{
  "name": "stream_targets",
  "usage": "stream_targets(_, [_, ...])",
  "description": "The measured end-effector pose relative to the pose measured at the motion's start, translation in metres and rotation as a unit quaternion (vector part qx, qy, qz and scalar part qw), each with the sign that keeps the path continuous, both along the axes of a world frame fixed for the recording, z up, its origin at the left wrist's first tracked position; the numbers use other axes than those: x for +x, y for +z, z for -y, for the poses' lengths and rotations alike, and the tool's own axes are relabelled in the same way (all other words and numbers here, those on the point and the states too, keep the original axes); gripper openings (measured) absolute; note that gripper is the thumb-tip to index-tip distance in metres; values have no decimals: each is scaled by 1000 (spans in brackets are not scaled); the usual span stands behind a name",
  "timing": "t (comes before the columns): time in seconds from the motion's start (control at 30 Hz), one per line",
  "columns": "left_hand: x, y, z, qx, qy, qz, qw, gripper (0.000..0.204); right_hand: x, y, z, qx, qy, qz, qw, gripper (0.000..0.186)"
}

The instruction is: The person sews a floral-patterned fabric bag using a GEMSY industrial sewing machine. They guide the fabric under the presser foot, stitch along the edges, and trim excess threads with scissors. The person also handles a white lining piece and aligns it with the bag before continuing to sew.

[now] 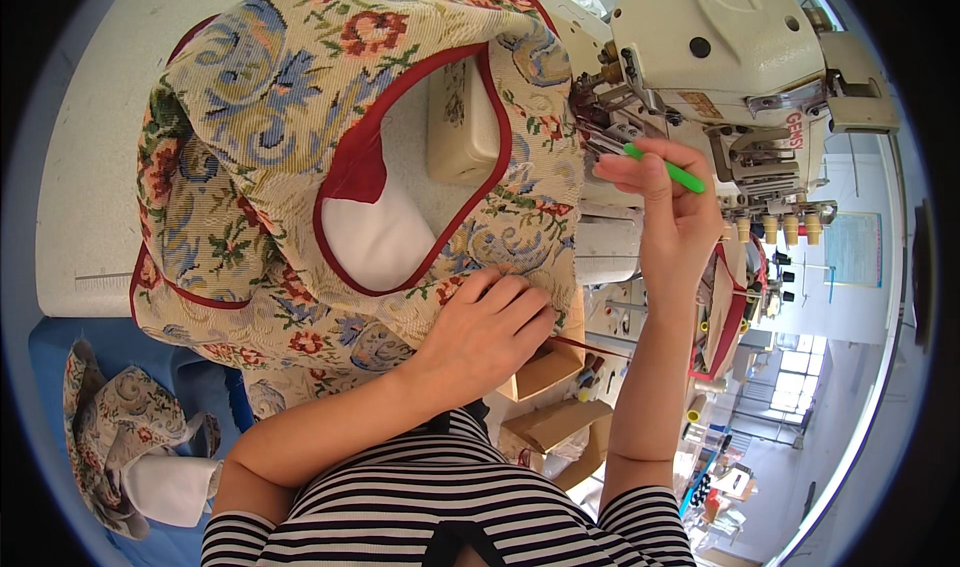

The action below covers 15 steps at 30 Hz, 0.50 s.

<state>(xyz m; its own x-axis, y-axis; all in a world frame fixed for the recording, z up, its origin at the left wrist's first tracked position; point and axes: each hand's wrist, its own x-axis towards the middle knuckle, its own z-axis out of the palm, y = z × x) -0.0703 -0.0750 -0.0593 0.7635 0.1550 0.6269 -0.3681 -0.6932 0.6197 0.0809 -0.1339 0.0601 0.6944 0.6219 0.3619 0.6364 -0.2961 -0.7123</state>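
A floral tapestry fabric piece (pixel 230 87) with dark red binding and an oval opening lies over the sewing table (pixel 90 237); white lining (pixel 370 247) shows inside the opening. My left hand (pixel 485 337) rests on the fabric's lower right, fingers slightly bent over it. My right hand (pixel 665 212) grips a slim green-handled tool (pixel 680 177) beside the needle and presser-foot area of the cream sewing machine (pixel 720 37). The tool's far end is hard to make out among the metal parts. A thin red strip (pixel 600 347) runs rightward from below my left hand.
A blue cloth (pixel 60 357) with floral scraps (pixel 130 417) and white fabric lies at lower left. Open cardboard boxes (pixel 530 422) sit below the table edge. Behind, to the right, are thread cones (pixel 790 229), a red-edged piece (pixel 720 317), cluttered worktables and a window (pixel 800 377).
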Motion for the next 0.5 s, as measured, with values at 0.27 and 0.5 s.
stream_targets(0.27, [1,0,-1,2,-1,0,1000,30,-2,-2,3,35,-15,10,999,16])
stream_targets(0.5, [1,0,-1,0,0,-2,1000,30,1,-4,1,16,0,5,1000,15])
